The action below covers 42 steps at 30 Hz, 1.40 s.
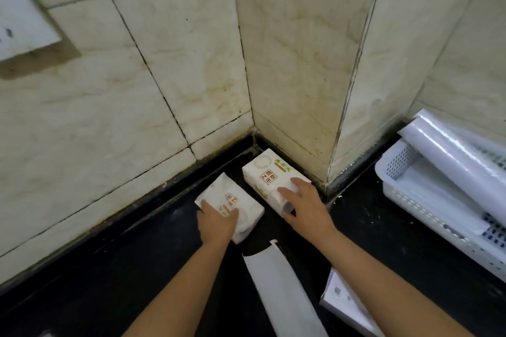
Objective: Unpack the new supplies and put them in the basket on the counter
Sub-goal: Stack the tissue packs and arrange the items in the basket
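Observation:
Two white tissue packs with printed labels lie on the black counter in the tiled corner. My left hand [216,223] grips the nearer, smaller-looking tissue pack [235,200] from its near end. My right hand [304,205] rests with fingers spread over the near end of the second tissue pack [267,175], which lies against the wall. At the right stands the white perforated plastic basket [397,161], holding a roll wrapped in clear film [451,153] that lies across it.
A white curved sheet or open wrapper [276,287] lies on the counter between my forearms. A flat white packet [345,301] sits under my right forearm. A wall socket plate [19,24] is at the upper left. Tiled walls close the corner.

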### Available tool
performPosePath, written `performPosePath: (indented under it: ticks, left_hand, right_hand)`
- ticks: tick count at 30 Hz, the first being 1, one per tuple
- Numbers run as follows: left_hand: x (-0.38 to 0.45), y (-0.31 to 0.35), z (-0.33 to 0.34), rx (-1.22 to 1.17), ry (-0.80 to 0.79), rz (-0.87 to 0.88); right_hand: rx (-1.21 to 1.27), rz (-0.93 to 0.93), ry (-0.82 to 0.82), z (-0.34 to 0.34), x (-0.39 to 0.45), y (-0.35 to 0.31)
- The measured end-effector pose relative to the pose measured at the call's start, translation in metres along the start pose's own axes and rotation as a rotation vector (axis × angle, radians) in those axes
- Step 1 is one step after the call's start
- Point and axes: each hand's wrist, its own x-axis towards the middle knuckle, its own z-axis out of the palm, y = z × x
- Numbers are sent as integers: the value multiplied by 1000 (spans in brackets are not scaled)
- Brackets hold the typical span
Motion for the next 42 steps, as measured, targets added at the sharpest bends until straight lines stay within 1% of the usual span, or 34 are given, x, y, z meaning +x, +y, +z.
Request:
performPosePath:
  ticks: [2, 4, 5, 7, 10, 11, 13, 14, 15, 16, 17, 18, 20, 23, 25, 28, 30, 33, 35, 37, 39, 42]
  left_hand:
    - [3, -8, -1, 34, -144, 66]
    - [1, -9, 4, 43, -186, 136]
    - [-2, -7, 9, 3, -201, 149]
    - [-7, -1, 16, -145, -218, 126]
    - [-4, 9, 28, -290, -195, -4]
    - [-2, 11, 30, -333, -183, -47]
    - [-4, 20, 34, -412, -158, -125]
    - [-7, 25, 36, -431, -141, -135]
    - [-12, 29, 38, -378, -112, -114]
    - [-19, 33, 39, -230, -71, -53]
    - [-27, 36, 41, -59, -15, 43]
    - [-38, 39, 44, 62, 33, 158]
    - [-64, 48, 52, 162, 33, 357]
    - [-106, 64, 73, 191, -37, 587]
    - [-134, 74, 91, 235, -84, 729]
    - [-170, 88, 122, 273, -165, 848]
    - [-187, 99, 140, 297, -199, 884]
    - [-199, 119, 161, 311, -236, 931]
    - [-201, 133, 175, 348, -256, 979]
    - [-198, 149, 192, 415, -276, 1027]
    - [-194, 171, 211, 497, -269, 1073]
    - [-187, 206, 243, 657, -252, 1146]
  right_hand:
    - [-57, -19, 22, 8, 8, -3]
    - [-40, -11, 57, 9, 13, -5]
    - [-11, 5, 60, 9, 14, -6]
    - [52, 14, 30, 3, 11, -9]
    - [129, -38, -55, -20, -13, -6]
    - [138, -52, -38, -31, -26, 0]
    - [135, -35, 88, -59, -55, 20]
    - [137, 18, 170, -74, -70, 33]
    - [148, 103, 247, -89, -83, 49]
    - [151, 199, 320, -105, -93, 66]
    - [135, 284, 373, -118, -101, 86]
    - [93, 353, 398, -131, -106, 106]
    - [-55, 466, 349, -152, -110, 144]
    - [-229, 592, 178, -167, -108, 189]
    - [-344, 584, 119, -166, -108, 206]
    - [-467, 536, 118, -162, -107, 220]
    - [-426, 490, 177, -165, -109, 226]
    - [-305, 351, 269, -172, -119, 239]
    - [-243, 338, 306, -180, -129, 246]
    - [-218, 301, 393, -193, -132, 252]
    - [-171, 298, 471, -208, -129, 261]
    - [-148, 370, 454, -230, -120, 277]
